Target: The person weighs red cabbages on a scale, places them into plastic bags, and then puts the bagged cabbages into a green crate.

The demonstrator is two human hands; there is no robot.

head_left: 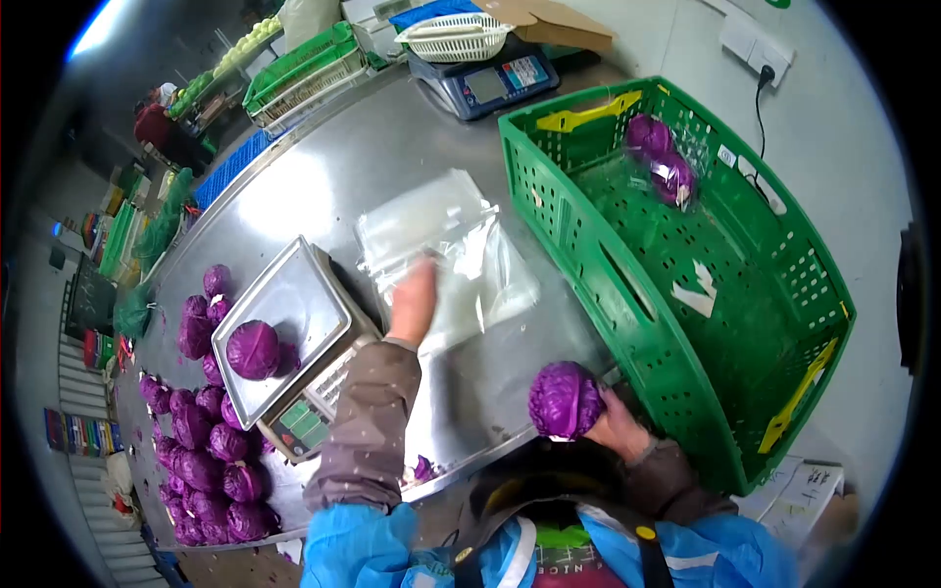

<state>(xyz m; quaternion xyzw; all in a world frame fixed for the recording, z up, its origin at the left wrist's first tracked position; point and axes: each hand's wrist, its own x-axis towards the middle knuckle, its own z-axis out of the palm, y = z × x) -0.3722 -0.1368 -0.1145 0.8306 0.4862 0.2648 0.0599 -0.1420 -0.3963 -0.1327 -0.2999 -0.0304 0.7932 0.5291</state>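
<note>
My right hand (619,427) is wrapped round the side of a purple cabbage (566,400) at the table's near edge. My left hand (414,299) reaches forward over clear plastic bags (495,279) lying flat on the metal table, its fingers closed at the edge of one bag; the fingertips are slightly blurred. Left of that arm stands a weighing scale (284,328) with one purple cabbage (253,350) on its pan. Many loose purple cabbages (201,470) are heaped at the table's left side.
A large green crate (627,284) stands on the right, holding bagged purple cabbages (663,162) and a torn paper scrap (696,289). A second scale (485,83) with a white basket (454,37) sits at the back. Another person (162,127) is at far left.
</note>
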